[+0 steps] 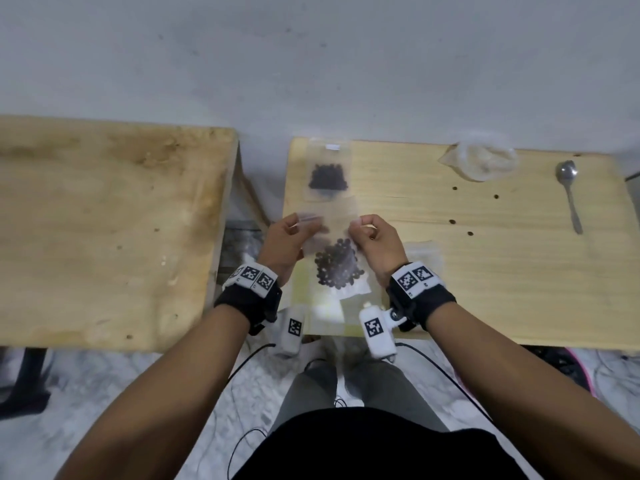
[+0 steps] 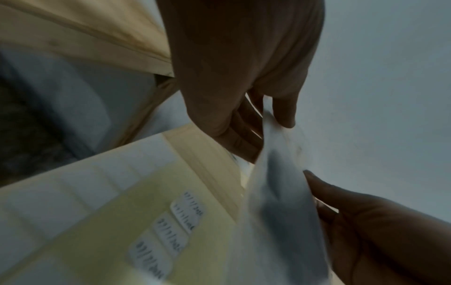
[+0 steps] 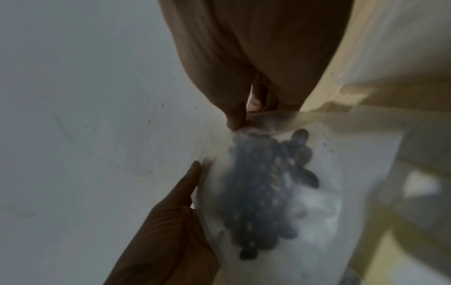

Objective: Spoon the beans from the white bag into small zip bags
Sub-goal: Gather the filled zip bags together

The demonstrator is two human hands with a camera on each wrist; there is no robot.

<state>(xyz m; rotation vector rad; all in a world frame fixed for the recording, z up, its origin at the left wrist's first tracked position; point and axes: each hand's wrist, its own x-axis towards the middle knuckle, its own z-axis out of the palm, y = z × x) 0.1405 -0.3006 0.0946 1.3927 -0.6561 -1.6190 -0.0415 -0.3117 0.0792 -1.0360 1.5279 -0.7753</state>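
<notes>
Head view: a pale wooden table (image 1: 485, 271) stands under a grey wall. The left hand (image 1: 287, 242) and the right hand (image 1: 372, 242) pinch the top corners of a small zip bag (image 1: 337, 268) of dark beans, at center. A spoon (image 1: 569, 195) and the white bag (image 1: 479, 161) lie upper right.

Left wrist view: fingers (image 2: 284, 113) are clamped on the blurred bag edge.

Right wrist view: the beans (image 3: 263, 190) hang low. If the zip is not sealed, a tilt may spill them; the table's near edge is close, but much room is at right.

Two wooden tables (image 1: 104, 220), grey wall (image 1: 311, 57)
</notes>
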